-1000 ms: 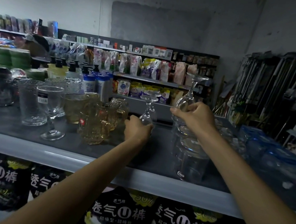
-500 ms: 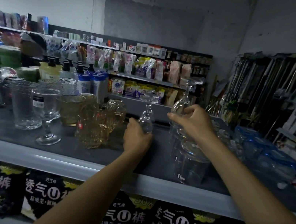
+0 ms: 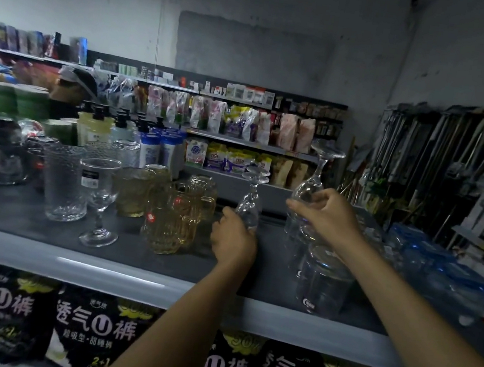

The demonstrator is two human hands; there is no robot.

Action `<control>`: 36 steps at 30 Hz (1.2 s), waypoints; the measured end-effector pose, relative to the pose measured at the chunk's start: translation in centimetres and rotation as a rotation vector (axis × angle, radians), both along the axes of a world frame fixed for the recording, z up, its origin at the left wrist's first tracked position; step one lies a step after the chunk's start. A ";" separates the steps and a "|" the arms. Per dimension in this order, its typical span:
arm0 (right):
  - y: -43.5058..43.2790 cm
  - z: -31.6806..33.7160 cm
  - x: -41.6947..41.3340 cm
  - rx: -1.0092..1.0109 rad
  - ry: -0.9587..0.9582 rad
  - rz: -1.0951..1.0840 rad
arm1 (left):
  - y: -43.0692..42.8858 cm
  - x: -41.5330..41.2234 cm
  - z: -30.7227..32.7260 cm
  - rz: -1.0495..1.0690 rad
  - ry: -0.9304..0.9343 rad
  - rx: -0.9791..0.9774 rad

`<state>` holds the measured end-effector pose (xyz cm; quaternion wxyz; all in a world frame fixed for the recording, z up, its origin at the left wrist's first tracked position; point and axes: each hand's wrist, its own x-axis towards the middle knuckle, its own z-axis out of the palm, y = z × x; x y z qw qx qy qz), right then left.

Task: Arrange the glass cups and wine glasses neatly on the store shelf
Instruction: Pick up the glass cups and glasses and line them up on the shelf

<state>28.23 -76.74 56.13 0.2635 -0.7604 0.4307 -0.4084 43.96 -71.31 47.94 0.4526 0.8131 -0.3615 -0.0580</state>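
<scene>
Left grip: my left hand was curled round the bowl of a small wine glass, upside down with its foot on top, low over the shelf.
Right grip: my right hand pinched the bowl of a taller wine glass, inverted and tilted, held above the stacked clear cups.
Handling: I judged both light, thin, slick and breakable; the bowl was safer than the stem.
Neighbours: amber mugs stood just beside my left hand.
</scene>
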 end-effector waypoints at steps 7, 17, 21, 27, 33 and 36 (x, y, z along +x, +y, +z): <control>0.0 -0.1 0.0 -0.027 0.036 0.004 | -0.2 0.0 -0.1 0.036 -0.088 0.114; -0.1 0.2 0.0 0.051 -0.075 -0.009 | -0.5 0.3 -0.1 0.047 -0.114 0.082; -0.1 0.1 0.1 0.041 -0.062 0.004 | -0.6 0.6 -0.1 0.051 -0.126 0.105; -0.4 -0.1 0.4 -0.021 0.006 -0.011 | -0.9 0.9 -0.5 0.066 -0.101 0.061; -0.3 -0.2 0.2 -0.020 0.015 -0.010 | -1.1 0.9 -0.8 0.048 -0.108 0.058; -0.2 -0.1 0.2 -0.024 0.018 -0.010 | -1.0 1.0 -0.6 0.044 -0.107 0.057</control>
